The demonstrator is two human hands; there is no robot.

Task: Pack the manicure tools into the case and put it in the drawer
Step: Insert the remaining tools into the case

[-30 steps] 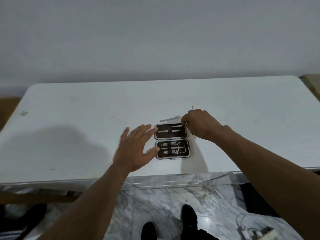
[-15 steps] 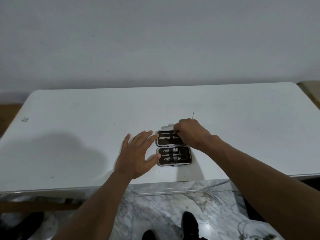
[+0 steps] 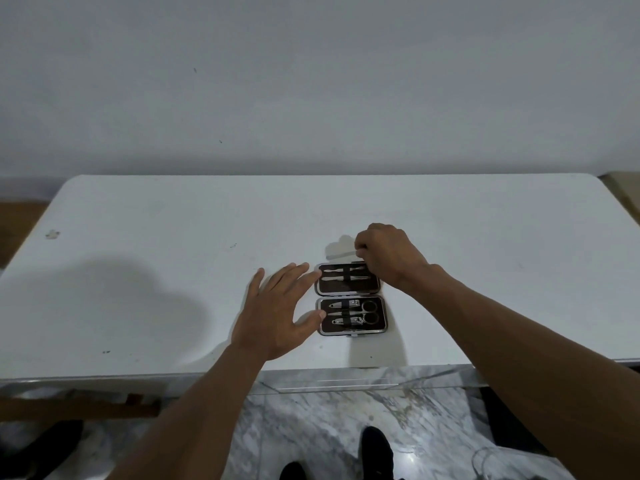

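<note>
The manicure case (image 3: 379, 308) lies open and flat on the white table (image 3: 173, 271), near its front edge. Its far half holds two slim metal tools (image 3: 341, 274) under a strap. Its near half holds clippers and small scissors (image 3: 369, 312). A pale nail file (image 3: 341, 255) lies on the table just beyond the case. My right hand (image 3: 388, 256) hovers over the case's far right corner, fingertips pinched on the file's right end. My left hand (image 3: 277, 313) is spread flat, its fingertips and thumb touching the case's left edge.
A wall runs right behind the table. Under the table's front edge sits a clear, drawer-like panel (image 3: 332, 381) above a marble floor. My dark shoes (image 3: 375, 448) show below. A wooden piece (image 3: 79, 407) sticks out at the lower left.
My right hand left the strap in the case's far half and moved back to the file beyond it. The second slim tool now sits in that half. My left hand stayed at the case's edge.
</note>
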